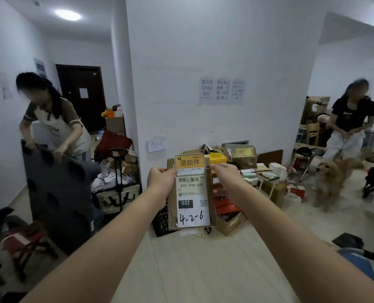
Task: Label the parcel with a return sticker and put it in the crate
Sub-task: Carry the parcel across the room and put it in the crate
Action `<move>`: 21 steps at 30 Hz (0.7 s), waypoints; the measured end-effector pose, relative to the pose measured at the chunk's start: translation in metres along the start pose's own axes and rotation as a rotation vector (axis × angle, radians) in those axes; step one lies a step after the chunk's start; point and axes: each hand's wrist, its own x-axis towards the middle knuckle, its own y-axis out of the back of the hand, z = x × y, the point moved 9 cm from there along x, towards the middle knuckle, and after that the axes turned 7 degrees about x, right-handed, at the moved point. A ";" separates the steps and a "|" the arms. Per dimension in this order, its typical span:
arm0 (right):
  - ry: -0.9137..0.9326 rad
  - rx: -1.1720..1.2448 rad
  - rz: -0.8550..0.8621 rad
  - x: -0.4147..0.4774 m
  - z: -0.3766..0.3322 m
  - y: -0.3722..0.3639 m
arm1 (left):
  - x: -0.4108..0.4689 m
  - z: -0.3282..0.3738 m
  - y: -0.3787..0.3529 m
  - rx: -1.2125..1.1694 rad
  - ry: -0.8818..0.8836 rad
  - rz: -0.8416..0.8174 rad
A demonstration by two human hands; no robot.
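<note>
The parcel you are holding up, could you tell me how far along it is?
The orange return sticker already sits at the top of the parcel. Left hand and right hand pinch its upper edges. Still left: putting it in the black crate below.

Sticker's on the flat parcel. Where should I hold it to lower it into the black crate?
Keep both hands on the parcel by its long side edges, left hand from the left, right hand from the right. It is thin, upright and faces you, so its edges offer the likeliest pinch, clear of the orange return sticker.
</note>
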 end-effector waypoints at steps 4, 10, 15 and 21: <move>0.012 -0.017 0.029 0.063 -0.006 -0.018 | 0.064 0.002 -0.008 0.015 -0.001 0.007; 0.029 0.010 -0.009 0.163 -0.020 -0.061 | 0.169 0.021 -0.010 0.000 -0.012 0.007; 0.024 0.033 -0.026 0.223 -0.029 -0.083 | 0.239 0.033 -0.017 -0.005 -0.020 -0.012; 0.001 0.024 -0.006 0.289 -0.030 -0.091 | 0.304 0.027 -0.034 -0.003 0.015 -0.020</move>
